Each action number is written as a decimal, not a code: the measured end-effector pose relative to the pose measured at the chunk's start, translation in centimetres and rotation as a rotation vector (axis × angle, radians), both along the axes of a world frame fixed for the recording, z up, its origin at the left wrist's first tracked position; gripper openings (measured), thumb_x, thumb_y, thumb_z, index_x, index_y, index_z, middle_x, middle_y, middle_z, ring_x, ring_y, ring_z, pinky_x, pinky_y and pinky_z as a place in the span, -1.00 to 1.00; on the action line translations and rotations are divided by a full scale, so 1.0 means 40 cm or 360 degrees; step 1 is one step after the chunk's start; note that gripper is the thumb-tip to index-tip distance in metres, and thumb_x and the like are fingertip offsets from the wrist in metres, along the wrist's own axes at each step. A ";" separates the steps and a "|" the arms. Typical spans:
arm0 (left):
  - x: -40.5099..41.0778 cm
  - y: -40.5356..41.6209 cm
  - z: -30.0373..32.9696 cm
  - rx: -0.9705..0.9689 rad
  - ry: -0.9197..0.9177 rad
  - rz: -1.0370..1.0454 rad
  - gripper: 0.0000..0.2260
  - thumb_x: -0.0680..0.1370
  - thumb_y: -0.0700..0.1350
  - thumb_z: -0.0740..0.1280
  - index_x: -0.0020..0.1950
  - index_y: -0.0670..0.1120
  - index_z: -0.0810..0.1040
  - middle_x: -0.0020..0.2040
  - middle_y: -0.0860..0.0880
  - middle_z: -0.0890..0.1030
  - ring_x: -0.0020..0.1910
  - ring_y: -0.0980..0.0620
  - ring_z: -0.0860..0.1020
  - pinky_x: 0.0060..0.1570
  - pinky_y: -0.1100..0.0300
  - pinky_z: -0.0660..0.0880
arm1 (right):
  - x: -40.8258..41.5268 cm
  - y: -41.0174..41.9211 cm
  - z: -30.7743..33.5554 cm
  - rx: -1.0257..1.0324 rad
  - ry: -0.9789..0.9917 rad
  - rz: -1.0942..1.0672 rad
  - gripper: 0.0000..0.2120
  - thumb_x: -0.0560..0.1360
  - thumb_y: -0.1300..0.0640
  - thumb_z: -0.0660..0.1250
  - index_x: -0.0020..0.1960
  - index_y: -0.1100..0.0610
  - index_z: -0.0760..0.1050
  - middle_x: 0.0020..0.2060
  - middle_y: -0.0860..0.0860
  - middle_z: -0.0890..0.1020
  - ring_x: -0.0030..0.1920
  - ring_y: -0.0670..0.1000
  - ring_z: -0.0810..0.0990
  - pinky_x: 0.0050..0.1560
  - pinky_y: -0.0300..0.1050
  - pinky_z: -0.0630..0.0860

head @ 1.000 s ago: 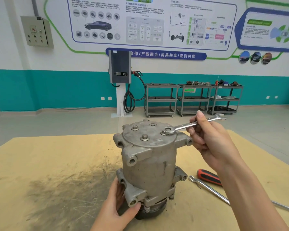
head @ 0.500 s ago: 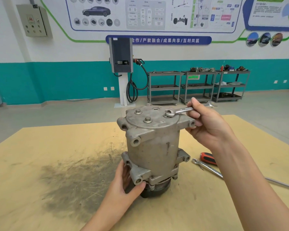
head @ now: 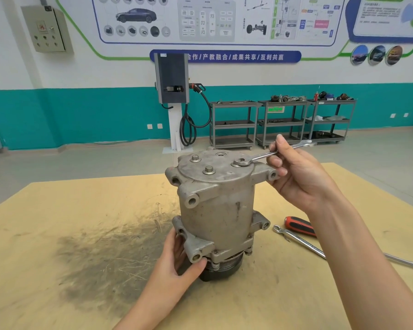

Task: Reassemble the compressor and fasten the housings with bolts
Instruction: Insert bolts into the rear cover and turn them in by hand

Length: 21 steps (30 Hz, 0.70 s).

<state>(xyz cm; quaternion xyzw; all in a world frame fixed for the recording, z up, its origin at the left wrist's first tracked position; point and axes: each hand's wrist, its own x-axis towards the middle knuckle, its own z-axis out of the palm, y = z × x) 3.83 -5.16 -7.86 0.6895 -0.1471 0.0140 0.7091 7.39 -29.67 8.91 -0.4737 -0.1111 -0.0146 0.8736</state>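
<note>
Compressor upright near the middle of the yellow worktop, pulley end down, flat end cover on top. Three bolts visible in that cover: one at the rear left, one at the front, one at the right with the open end of a wrench seated around it. Wrench shaft angled up and to the right, away from the cover. Right hand gripping the shaft, thumb on top, fingers curled beneath and touching the upper right mounting ear. Left hand bracing the lower left of the housing, thumb pressed under a bottom mounting ear, remaining fingers wrapped behind the body and mostly hidden. Dark scuffed patch on the worktop left of the compressor. To the right, a red-and-black handled screwdriver lying flat, a long ring spanner just beside it, both partly covered by the right forearm. Grey shelf carts and a wall charger against the far wall.
</note>
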 end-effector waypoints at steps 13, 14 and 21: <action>-0.009 0.000 0.002 0.0015 0.0013 0.0025 -0.30 0.36 -0.01 0.48 0.39 0.29 0.22 0.31 0.32 0.52 0.32 0.29 0.48 0.16 0.45 0.43 | 0.000 0.021 -0.012 -0.0088 0.0000 -0.0130 -0.78 0.58 0.01 0.24 -0.15 0.13 0.49 -0.57 -0.08 0.37 -0.60 -0.15 0.29 -0.48 -0.33 0.29; -0.010 0.000 0.002 0.0014 0.0015 0.0028 -0.30 0.36 -0.01 0.48 0.39 0.30 0.22 0.32 0.30 0.52 0.32 0.29 0.48 0.15 0.45 0.43 | 0.000 0.028 -0.014 -0.0087 -0.0014 -0.0190 -0.77 0.60 0.01 0.23 -0.15 0.12 0.49 -0.58 -0.09 0.36 -0.60 -0.15 0.29 -0.50 -0.33 0.29; -0.011 -0.006 0.009 -0.0005 0.0012 0.0021 -0.29 0.34 -0.01 0.48 0.39 0.26 0.23 0.35 0.24 0.49 0.30 0.28 0.49 0.14 0.44 0.45 | 0.008 0.052 -0.023 0.0009 -0.0026 -0.0328 -0.73 0.63 0.02 0.21 -0.20 0.10 0.47 -0.60 -0.10 0.31 -0.60 -0.15 0.27 -0.56 -0.33 0.26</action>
